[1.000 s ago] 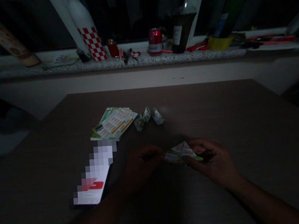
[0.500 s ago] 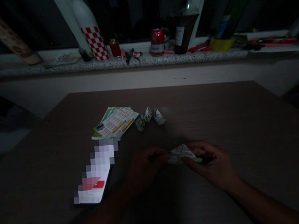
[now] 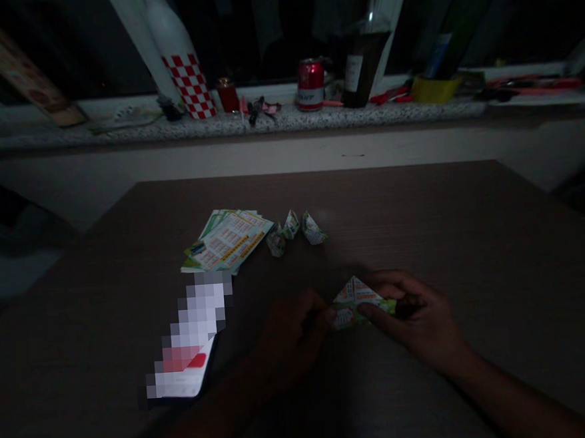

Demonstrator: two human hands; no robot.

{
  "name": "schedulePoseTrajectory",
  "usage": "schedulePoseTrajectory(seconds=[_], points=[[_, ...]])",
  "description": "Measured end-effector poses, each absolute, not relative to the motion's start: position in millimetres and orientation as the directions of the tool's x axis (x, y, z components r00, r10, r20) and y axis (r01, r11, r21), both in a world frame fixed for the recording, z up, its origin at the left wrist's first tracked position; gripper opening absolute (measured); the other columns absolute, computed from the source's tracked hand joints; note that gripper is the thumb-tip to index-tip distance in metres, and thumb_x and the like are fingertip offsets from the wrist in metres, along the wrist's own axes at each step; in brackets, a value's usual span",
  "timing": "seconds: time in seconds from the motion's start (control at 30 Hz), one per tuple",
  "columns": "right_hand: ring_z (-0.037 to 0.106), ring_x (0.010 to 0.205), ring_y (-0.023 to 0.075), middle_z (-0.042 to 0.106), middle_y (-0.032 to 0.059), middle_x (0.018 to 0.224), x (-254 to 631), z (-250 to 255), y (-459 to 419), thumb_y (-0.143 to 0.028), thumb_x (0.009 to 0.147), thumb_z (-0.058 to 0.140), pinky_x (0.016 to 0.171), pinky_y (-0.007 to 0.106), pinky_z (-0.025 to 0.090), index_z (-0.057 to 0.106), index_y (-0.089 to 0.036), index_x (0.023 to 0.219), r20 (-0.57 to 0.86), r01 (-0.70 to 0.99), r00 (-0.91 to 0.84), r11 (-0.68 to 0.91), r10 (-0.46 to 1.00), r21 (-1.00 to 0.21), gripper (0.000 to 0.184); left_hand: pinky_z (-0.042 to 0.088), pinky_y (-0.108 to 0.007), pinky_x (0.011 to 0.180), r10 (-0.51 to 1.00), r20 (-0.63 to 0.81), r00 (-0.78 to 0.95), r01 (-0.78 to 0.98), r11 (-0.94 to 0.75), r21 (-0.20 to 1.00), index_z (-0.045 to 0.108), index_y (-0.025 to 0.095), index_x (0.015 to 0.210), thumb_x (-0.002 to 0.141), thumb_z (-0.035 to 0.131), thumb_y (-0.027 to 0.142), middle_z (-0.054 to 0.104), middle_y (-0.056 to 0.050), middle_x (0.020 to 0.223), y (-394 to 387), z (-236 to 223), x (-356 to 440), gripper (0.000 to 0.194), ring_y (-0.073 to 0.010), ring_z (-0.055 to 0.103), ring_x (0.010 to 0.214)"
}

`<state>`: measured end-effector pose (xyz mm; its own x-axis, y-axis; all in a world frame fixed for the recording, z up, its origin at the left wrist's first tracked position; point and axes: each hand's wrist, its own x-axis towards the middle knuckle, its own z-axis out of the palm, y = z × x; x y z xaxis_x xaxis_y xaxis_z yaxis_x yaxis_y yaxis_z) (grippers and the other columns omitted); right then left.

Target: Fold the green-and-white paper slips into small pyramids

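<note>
A printed paper folded into a small boat or hat shape (image 3: 354,295), with a triangular peak and a green strip along its base, is held between both hands above the table. My left hand (image 3: 300,328) pinches its left end between thumb and fingers. On the other side, my right hand (image 3: 419,310) grips it, thumb on the front and fingers behind. Several printed leaflets (image 3: 228,240) lie in a loose pile at the left. Beside them stand three small folded paper pieces (image 3: 312,229). A lit smartphone (image 3: 188,376) lies left of my left hand, its screen partly blurred out.
The wooden table (image 3: 422,216) ends at a wall beneath a granite windowsill (image 3: 276,121). On the sill stand a checkered bottle (image 3: 190,79), a red can (image 3: 310,85), a dark bottle (image 3: 357,68), a yellow container (image 3: 434,89) and small clutter. The room is dim.
The folded paper has turned so its peak points more squarely upward and its green base faces me more. My left fingers have shifted slightly lower along its left end.
</note>
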<state>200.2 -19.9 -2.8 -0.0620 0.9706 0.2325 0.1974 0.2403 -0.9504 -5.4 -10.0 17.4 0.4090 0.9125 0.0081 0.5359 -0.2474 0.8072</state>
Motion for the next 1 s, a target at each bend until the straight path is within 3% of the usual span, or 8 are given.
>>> schedulePoseTrajectory(seconds=[0.1,0.17,0.27,0.33,0.53,0.67,0.87,1.0], points=[[0.072,0.066,0.0168,0.075,0.0012,0.076,200.2,-1.8,-18.6,-0.021,0.078,0.069,0.058,0.024,0.058,0.060,-0.022,0.100,0.210,0.167,-0.086,0.222,0.974,-0.961,0.023,0.033,-0.025,0.055,0.900,0.016,0.435,0.586,-0.297,0.754,0.056,0.017,0.069,0.094,0.039,0.037,0.055,0.000,0.064,-10.8,17.4,-5.7,0.036,-0.0128,0.049,0.057],[0.071,0.067,0.0171,0.075,0.0020,0.076,200.4,-2.9,-18.5,-0.022,0.079,0.069,0.058,0.024,0.058,0.060,-0.022,0.101,0.208,0.176,-0.110,0.225,0.972,-0.958,0.024,0.035,-0.026,0.056,0.904,-0.016,0.428,0.595,-0.268,0.758,0.061,0.016,0.078,0.091,0.045,0.042,0.060,-0.001,0.068,-10.1,17.3,-5.5,0.033,-0.0147,0.053,0.060],[0.072,0.071,0.0191,0.074,0.0034,0.078,200.0,-6.7,-20.2,-0.024,0.079,0.069,0.058,0.025,0.057,0.060,-0.022,0.104,0.190,0.236,-0.158,0.224,0.969,-0.945,0.026,0.043,-0.027,0.067,0.903,-0.057,0.426,0.498,-0.181,0.848,0.063,0.019,0.105,0.083,0.061,0.044,0.070,-0.004,0.090,-8.6,16.1,-3.5,0.034,-0.0190,0.062,0.077],[0.072,0.074,0.0200,0.074,0.0032,0.078,199.1,-9.5,-21.7,-0.025,0.080,0.069,0.059,0.025,0.057,0.060,-0.023,0.106,0.178,0.275,-0.201,0.230,0.963,-0.933,0.027,0.045,-0.027,0.073,0.889,-0.081,0.451,0.400,-0.120,0.909,0.063,0.021,0.111,0.083,0.062,0.039,0.071,-0.003,0.098,-7.7,14.7,-1.6,0.034,-0.0198,0.064,0.086],[0.070,0.078,0.0196,0.073,0.0050,0.089,202.1,-10.2,-18.3,-0.021,0.078,0.071,0.066,0.029,0.058,0.063,-0.023,0.099,0.424,0.334,-0.085,0.427,0.901,-0.840,0.023,0.046,-0.025,0.067,0.878,-0.164,0.449,0.312,0.018,0.950,0.068,0.021,0.106,0.089,0.054,0.037,0.072,-0.002,0.090,-3.5,13.9,-3.1,0.027,-0.0178,0.064,0.077],[0.068,0.088,0.0222,0.071,0.0081,0.099,205.9,-2.3,-13.0,-0.016,0.080,0.069,0.074,0.034,0.057,0.069,-0.022,0.093,0.532,0.381,-0.124,0.535,0.837,-0.754,0.015,0.045,-0.023,0.062,0.888,-0.172,0.427,0.271,0.056,0.961,0.068,0.020,0.104,0.088,0.055,0.038,0.070,-0.001,0.081,-2.7,16.8,-5.1,0.027,-0.0160,0.063,0.069],[0.069,0.084,0.0209,0.072,0.0077,0.094,202.5,4.8,-13.1,-0.016,0.080,0.068,0.070,0.031,0.058,0.073,-0.022,0.094,0.507,0.365,-0.136,0.519,0.851,-0.773,0.015,0.045,-0.022,0.063,0.886,-0.143,0.441,0.276,0.018,0.961,0.069,0.020,0.100,0.089,0.055,0.036,0.069,0.000,0.076,-5.0,19.6,-3.5,0.025,-0.0157,0.062,0.070],[0.067,0.071,0.0178,0.071,0.0046,0.079,200.6,3.4,-13.9,-0.022,0.084,0.064,0.062,0.028,0.055,0.071,-0.020,0.081,0.403,0.324,-0.143,0.427,0.904,-0.844,0.008,0.044,-0.022,0.061,0.895,-0.131,0.426,0.326,-0.016,0.945,0.070,0.021,0.097,0.088,0.055,0.037,0.068,0.001,0.073,-4.9,17.3,-4.1,0.024,-0.0150,0.060,0.068]])
